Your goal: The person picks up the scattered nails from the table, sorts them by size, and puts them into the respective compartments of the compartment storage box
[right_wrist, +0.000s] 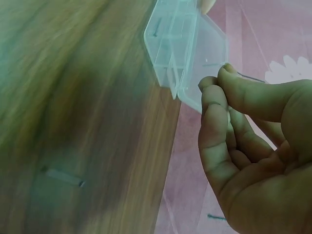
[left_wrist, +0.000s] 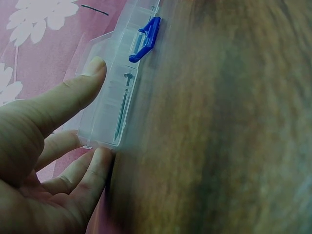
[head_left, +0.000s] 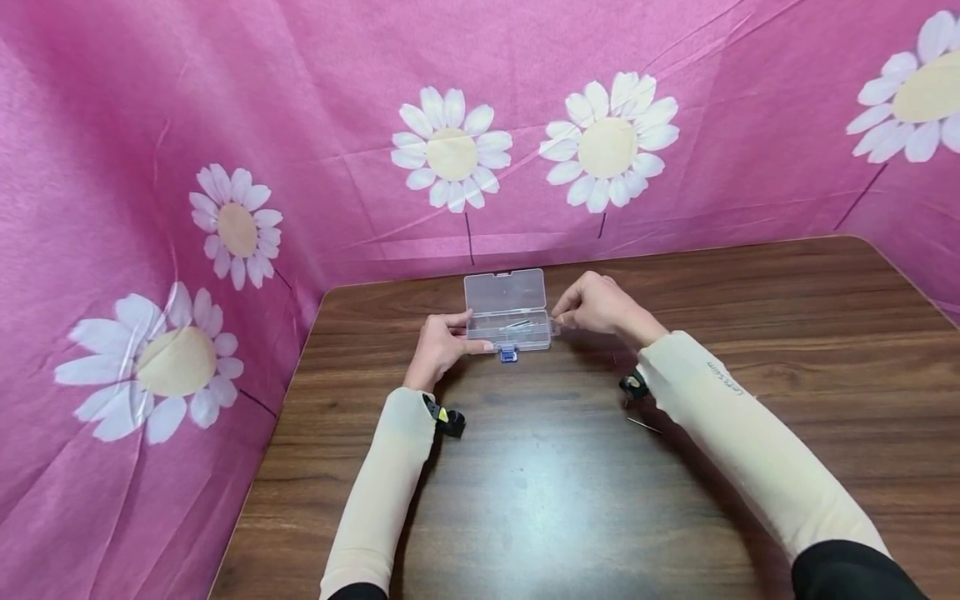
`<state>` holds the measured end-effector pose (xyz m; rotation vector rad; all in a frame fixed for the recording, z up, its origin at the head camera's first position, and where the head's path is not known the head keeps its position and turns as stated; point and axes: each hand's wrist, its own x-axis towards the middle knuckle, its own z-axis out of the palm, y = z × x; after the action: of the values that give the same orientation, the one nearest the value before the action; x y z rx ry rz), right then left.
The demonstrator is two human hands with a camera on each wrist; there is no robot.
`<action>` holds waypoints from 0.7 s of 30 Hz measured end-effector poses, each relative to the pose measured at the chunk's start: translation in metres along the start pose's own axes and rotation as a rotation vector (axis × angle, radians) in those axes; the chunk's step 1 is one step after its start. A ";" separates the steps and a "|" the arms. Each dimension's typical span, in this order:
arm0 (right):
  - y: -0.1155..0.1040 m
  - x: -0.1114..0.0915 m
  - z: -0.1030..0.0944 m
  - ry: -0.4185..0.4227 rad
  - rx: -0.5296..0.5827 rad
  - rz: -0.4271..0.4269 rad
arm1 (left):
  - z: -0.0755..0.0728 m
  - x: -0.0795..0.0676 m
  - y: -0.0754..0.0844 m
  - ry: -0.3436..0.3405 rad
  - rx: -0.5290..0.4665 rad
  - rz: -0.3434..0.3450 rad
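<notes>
A clear plastic compartment box point(head_left: 491, 333) with a blue latch point(head_left: 509, 355) lies near the table's back edge, its lid point(head_left: 505, 292) raised. Several thin metal nails point(head_left: 517, 325) are inside; one nail point(left_wrist: 122, 107) shows through the front wall in the left wrist view. My left hand point(head_left: 437, 346) grips the left end, thumb along the front and fingers behind. At the right end, by a small clear tab point(right_wrist: 172, 85), my right hand point(head_left: 596, 304) has thumb and forefinger tips pressed together. I cannot tell whether something small is between them.
A loose nail point(head_left: 643, 425) lies on the brown wooden table point(head_left: 525, 500) below the right wrist. Pink cloth point(head_left: 337, 183) with white daisies hangs behind and along the sides of the table. Each wrist wears a black camera mount point(head_left: 450, 422).
</notes>
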<state>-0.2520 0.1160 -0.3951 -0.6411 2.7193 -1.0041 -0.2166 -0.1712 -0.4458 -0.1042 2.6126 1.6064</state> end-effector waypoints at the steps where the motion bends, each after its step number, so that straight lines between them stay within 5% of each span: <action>1: 0.002 -0.003 -0.002 -0.005 0.000 -0.001 | 0.000 0.000 0.000 -0.001 -0.001 0.001; 21: 0.033 -0.066 -0.012 -0.050 -0.044 -0.011 | 0.000 0.000 0.000 -0.012 -0.028 -0.001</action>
<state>-0.2078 0.1749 -0.4067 -0.6795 2.7043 -0.9195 -0.2167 -0.1710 -0.4455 -0.0978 2.5815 1.6377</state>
